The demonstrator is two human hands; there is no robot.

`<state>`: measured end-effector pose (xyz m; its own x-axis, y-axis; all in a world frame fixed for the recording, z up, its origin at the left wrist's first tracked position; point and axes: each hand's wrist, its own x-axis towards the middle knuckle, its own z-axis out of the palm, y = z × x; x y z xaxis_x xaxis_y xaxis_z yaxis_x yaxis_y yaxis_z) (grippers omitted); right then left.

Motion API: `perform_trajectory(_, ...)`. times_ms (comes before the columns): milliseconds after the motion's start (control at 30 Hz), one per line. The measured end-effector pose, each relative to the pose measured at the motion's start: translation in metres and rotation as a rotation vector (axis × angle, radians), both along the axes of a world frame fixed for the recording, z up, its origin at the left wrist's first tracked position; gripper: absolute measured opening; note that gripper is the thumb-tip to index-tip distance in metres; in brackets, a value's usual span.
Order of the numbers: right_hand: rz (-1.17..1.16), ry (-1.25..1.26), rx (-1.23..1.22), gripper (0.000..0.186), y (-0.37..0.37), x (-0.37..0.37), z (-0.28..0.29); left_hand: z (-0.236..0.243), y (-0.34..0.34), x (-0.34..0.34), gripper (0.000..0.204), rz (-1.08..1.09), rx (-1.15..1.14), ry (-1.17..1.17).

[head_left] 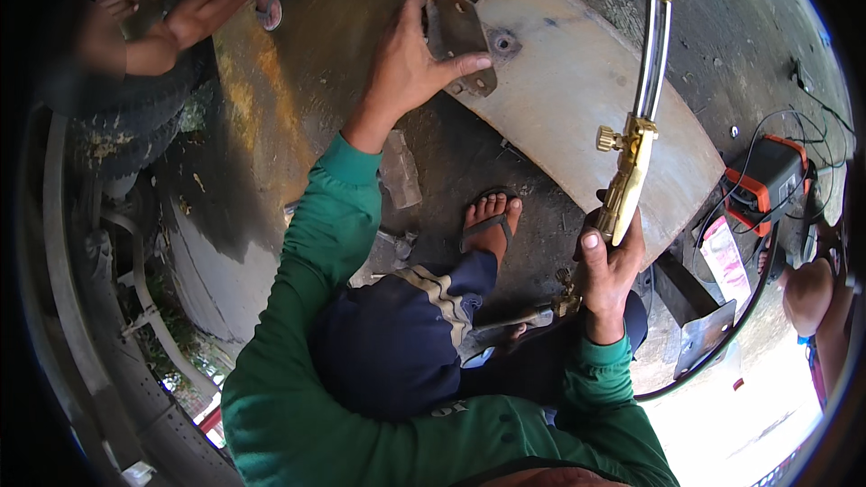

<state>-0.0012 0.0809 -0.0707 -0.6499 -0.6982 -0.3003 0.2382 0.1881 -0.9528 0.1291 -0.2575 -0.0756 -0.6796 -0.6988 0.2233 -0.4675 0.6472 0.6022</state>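
Note:
My left hand (397,68), stretched far forward, grips a dark, rusty metal bracket (462,34) with small holes, thumb along its near edge. The bracket is at the left end of a large curved steel plate (595,108) on the ground; whether the two touch I cannot tell. Closed around the brass handle of a cutting torch (639,149), my right hand (609,261) is near my right knee. The torch points up and away, with a brass valve knob on its side and silvery tubes leading to its brass head. My right fingers are partly hidden behind the handle.
An orange and black machine (767,182) with loose cables stands at the right. Nearer are an angled metal piece (704,325) and a black hose (735,334). A flat scrap (400,169) lies by my sandalled foot (490,225). People sit at far left and right.

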Motion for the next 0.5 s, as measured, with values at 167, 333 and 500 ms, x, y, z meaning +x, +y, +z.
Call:
perform_trajectory(167, 0.01, -0.011, -0.012, 0.08, 0.003, 0.004, -0.001, 0.006, -0.005, 0.0, 0.1, -0.01, -0.035, -0.024)
perform_trajectory(333, 0.022, 0.027, -0.009, 0.08, 0.004, 0.007, -0.003, 0.003, 0.002, -0.012, 0.107, 0.057, -0.209, -0.039)
perform_trajectory(500, 0.022, 0.024, -0.015, 0.079, 0.007, 0.01, -0.001, 0.04, 0.014, -0.036, 0.085, 0.155, -0.103, -0.197)
